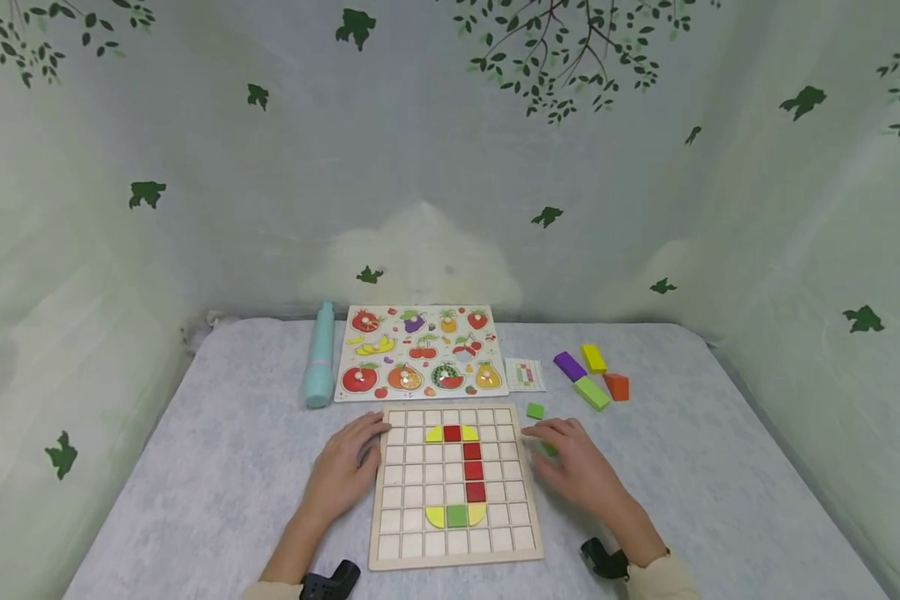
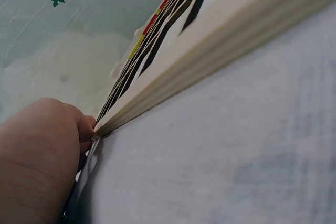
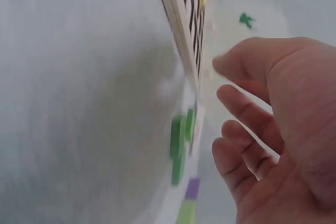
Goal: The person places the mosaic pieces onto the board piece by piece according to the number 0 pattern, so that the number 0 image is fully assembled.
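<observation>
A wooden grid board (image 1: 457,563) lies flat in front of me. In its cells are red square tiles (image 1: 473,471), a green square tile (image 1: 457,516) and yellow quarter-round tiles (image 1: 435,517). My left hand (image 1: 343,462) rests by the board's upper left edge, its fingertips touching the rim; the left wrist view shows this contact at the corner. My right hand (image 1: 581,467) is over the board's right side with loosely bent fingers and holds nothing. Loose green tiles (image 1: 536,411) lie near and partly under it, and the right wrist view shows green tiles (image 3: 178,145) beyond the board's corner.
Behind the board lie a fruit puzzle (image 1: 423,354), a teal bottle (image 1: 320,358) and a small printed card (image 1: 525,375). At the back right are a purple block (image 1: 570,367), a yellow block (image 1: 593,358), a light green block (image 1: 592,393) and an orange block (image 1: 617,387).
</observation>
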{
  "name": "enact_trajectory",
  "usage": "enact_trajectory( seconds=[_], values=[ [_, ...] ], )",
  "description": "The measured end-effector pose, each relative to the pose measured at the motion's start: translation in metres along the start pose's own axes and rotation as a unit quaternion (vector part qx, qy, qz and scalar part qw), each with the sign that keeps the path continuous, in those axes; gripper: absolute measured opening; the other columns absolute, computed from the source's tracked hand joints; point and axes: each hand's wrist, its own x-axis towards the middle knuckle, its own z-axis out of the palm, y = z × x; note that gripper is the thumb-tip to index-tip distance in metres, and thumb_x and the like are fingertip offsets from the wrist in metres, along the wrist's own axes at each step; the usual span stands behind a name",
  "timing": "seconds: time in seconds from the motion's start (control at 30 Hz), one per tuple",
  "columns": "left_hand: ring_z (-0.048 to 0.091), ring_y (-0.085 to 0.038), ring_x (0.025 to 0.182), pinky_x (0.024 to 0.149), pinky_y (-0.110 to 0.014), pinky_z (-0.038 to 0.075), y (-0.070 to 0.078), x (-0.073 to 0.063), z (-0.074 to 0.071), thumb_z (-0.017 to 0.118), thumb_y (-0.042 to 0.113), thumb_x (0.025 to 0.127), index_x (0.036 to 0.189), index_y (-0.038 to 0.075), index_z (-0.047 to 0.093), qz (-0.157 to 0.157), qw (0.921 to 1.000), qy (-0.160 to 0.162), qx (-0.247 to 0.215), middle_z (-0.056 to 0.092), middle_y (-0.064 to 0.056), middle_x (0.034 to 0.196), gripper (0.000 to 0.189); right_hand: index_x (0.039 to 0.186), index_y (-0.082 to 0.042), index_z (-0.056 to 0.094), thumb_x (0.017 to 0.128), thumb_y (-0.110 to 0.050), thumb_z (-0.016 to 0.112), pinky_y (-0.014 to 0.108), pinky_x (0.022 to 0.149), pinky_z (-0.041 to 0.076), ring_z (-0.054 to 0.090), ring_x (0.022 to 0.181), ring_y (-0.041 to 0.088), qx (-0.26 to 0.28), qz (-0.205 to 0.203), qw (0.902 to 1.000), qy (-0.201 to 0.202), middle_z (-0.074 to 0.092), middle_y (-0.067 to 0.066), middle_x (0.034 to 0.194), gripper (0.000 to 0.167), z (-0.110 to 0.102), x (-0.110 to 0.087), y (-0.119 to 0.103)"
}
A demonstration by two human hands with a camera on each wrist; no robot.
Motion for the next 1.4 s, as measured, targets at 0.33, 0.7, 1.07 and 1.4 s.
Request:
enact_trajectory(
  seconds=[0.33,0.7,1.07,1.4],
  values=[
    [0.051,-0.031,0.141,0.115,-0.058,0.042,0.004,0.002,-0.002,0.062,0.009,0.099,0.128,0.010,0.070,-0.003,1.0000,-0.003,0.004,0.058,-0.009,0.149,0.031,0.120,-0.013,0.074,0.087,0.002,0.070,0.042,0.094,0.055,0.057,0.106,0.021,-0.021,0.045,0.9987,-0.010,0.073,0.002,0.120,0.037,0.000,0.005,0.022],
    [0.052,-0.031,0.141,0.115,-0.059,0.042,0.002,0.003,-0.001,0.062,0.008,0.098,0.127,0.011,0.071,-0.003,0.9999,0.001,0.010,0.059,-0.009,0.148,0.030,0.113,-0.013,0.077,0.085,-0.010,0.082,0.041,0.089,0.058,0.061,0.101,0.019,-0.005,0.039,0.9991,0.015,0.074,0.001,0.109,0.029,0.004,0.008,0.026],
    [0.051,-0.030,0.142,0.115,-0.059,0.041,0.001,-0.001,0.002,0.063,0.008,0.098,0.127,0.014,0.071,-0.009,1.0000,0.002,0.003,0.060,-0.006,0.148,0.031,0.117,-0.016,0.076,0.088,-0.014,0.082,0.027,0.081,0.059,0.063,0.092,0.007,0.076,0.029,0.9967,-0.004,0.071,-0.007,0.109,0.030,0.007,0.012,-0.006],
    [0.052,-0.030,0.141,0.114,-0.059,0.042,0.000,0.001,0.001,0.062,0.006,0.098,0.126,0.012,0.072,0.007,0.9998,0.018,-0.001,0.061,-0.007,0.146,0.030,0.120,-0.013,0.074,0.093,-0.016,0.078,0.026,0.079,0.060,0.065,0.090,0.011,0.137,-0.104,0.9839,-0.047,0.071,-0.007,0.108,0.028,0.021,0.016,-0.048]
  ],
)
